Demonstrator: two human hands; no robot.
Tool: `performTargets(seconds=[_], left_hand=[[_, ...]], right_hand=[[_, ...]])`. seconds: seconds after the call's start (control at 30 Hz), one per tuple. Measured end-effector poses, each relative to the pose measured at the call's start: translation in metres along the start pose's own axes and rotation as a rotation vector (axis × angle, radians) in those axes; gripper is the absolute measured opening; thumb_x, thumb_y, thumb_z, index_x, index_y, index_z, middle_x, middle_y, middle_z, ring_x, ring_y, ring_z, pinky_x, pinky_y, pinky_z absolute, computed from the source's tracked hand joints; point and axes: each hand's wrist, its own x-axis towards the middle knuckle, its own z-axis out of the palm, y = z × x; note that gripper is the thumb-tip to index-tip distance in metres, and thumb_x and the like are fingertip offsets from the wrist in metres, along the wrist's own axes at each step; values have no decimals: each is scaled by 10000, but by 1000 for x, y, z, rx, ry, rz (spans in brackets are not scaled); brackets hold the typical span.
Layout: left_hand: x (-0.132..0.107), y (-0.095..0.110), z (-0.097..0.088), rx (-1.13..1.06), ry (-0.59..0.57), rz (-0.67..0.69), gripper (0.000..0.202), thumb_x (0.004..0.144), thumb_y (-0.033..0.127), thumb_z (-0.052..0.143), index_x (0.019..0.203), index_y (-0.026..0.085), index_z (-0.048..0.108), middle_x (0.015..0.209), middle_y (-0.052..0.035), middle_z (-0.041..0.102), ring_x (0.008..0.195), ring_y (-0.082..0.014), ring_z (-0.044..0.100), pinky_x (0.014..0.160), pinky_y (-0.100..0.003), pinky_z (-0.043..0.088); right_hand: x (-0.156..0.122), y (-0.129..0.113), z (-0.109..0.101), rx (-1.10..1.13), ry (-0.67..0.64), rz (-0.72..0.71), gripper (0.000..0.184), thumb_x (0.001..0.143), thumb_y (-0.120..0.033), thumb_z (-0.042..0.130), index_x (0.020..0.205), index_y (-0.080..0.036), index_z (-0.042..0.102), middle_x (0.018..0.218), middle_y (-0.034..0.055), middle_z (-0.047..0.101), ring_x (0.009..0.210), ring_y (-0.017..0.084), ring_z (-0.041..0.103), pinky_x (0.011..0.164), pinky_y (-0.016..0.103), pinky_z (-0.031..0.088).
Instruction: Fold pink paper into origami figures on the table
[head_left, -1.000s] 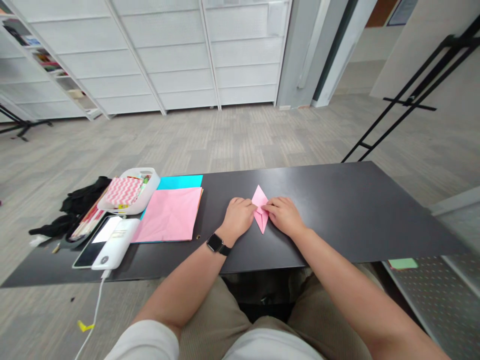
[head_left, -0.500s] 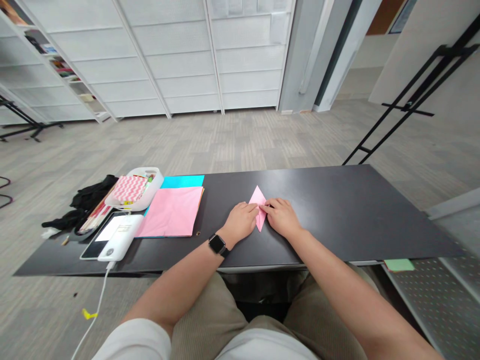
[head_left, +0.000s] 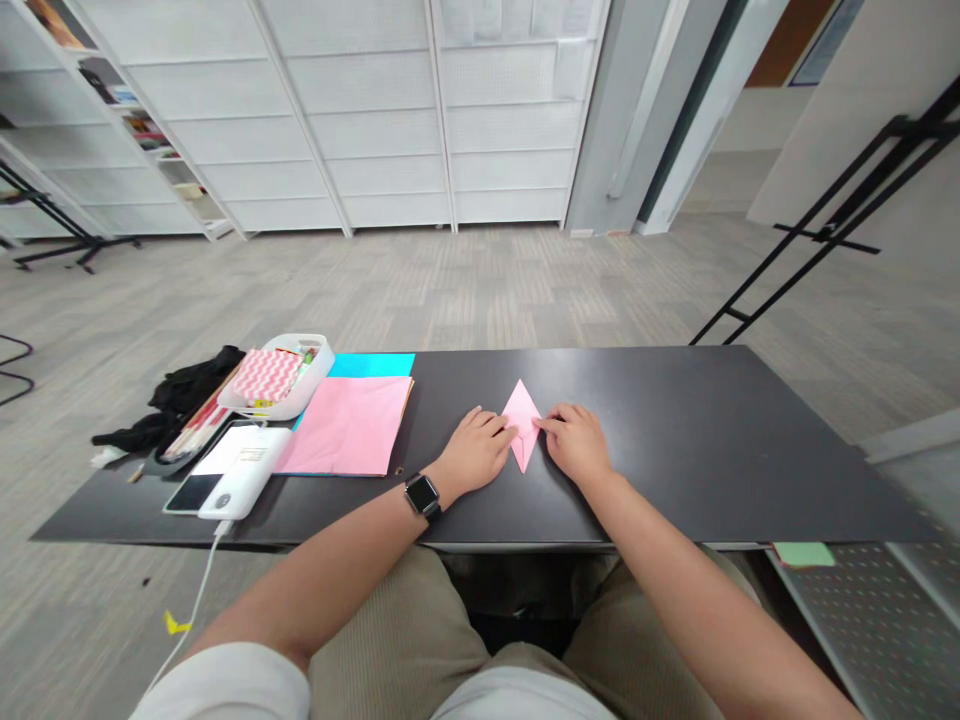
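A pink sheet folded into a narrow kite-like diamond, an origami paper (head_left: 522,408), lies on the dark table between my two hands, its points facing away from me and toward me. My left hand (head_left: 478,448), with a watch on its wrist, rests flat at the left edge of the paper, fingers stretched out and the fingertips touching it. At the right corner, my right hand (head_left: 577,440) has thumb and forefinger closed on the paper's edge, with the other fingers curled. Fold lines show on the lower half of the diamond.
Left on the table (head_left: 697,440) lies a stack of pink paper (head_left: 352,425) over a blue sheet (head_left: 375,365). Beside it are a white basket (head_left: 319,362), a power bank (head_left: 247,475) with a cable, a tablet (head_left: 187,495) and black cloth (head_left: 191,385).
Both hands have drawn outward from the middle of the folded paper to its side corners, baring more of it. The whole view has shifted slightly.
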Motion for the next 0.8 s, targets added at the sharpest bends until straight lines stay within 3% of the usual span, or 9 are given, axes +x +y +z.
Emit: performTargets(seconds=[0.23, 0.4, 0.57, 0.8], left_hand=[[-4, 1, 5, -45, 84, -67, 347, 1070, 265, 524, 1379, 252, 681, 1390, -81, 721, 1298, -287, 618, 1255, -571, 381], [-2, 2, 5, -98, 100, -119, 324, 1019, 259, 581, 1321, 180, 672, 1326, -125, 733, 1281, -294, 629, 1260, -539, 389], [-2, 2, 3, -139, 114, -105, 282, 1027, 259, 562, 1268, 224, 702, 1355, -105, 726, 1276, -288, 633, 1274, -565, 364], [0, 2, 1, -138, 102, -111, 347, 1092, 331, 509, 1376, 249, 690, 1402, -88, 712, 1286, -289, 621, 1287, -602, 323]], right_hand=[[1, 4, 5, 39, 18, 38, 365, 973, -100, 610, 1079, -321, 881, 1087, 68, 768, 1014, 258, 627, 886, 415, 432], [2, 2, 6, 70, 32, 51, 319, 968, -130, 610, 1079, -284, 867, 1065, 69, 757, 997, 258, 628, 883, 409, 437], [1, -2, 3, 83, 34, 26, 215, 979, -258, 658, 1117, -249, 823, 1100, 85, 739, 1050, 280, 615, 916, 422, 428], [5, 0, 6, 93, 34, 51, 186, 1038, -379, 670, 1046, -259, 812, 1071, 76, 737, 1038, 275, 619, 899, 409, 418]])
